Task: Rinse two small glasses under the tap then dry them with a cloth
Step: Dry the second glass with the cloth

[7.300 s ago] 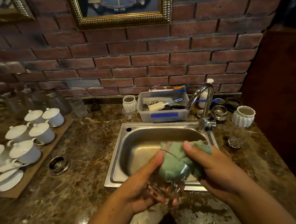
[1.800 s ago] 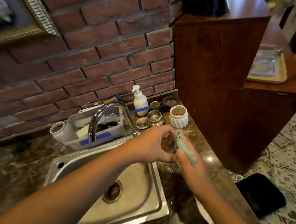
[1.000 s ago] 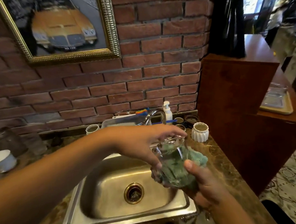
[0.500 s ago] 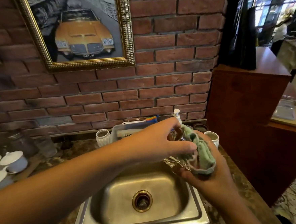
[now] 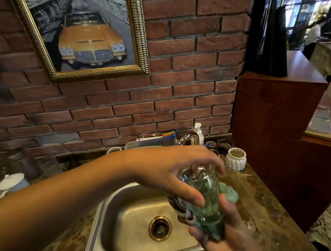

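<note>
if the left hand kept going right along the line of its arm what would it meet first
The left hand grips the glass; beyond it, the white ribbed cup on the counter looks first in line, though depth is unclear.

two hands, the left hand (image 5: 164, 170) and the right hand (image 5: 227, 238). one glass (image 5: 210, 189) between their fingers, one green cloth (image 5: 229, 194) just behind them. one sink (image 5: 101, 227) below the fingers. beyond them one tap (image 5: 187, 138) and one soap bottle (image 5: 199, 134). two white cups (image 5: 236, 159), one right of the fingers, the second cup (image 5: 113, 149) far left of them. two lidded pots (image 5: 10, 180) further left.
</note>
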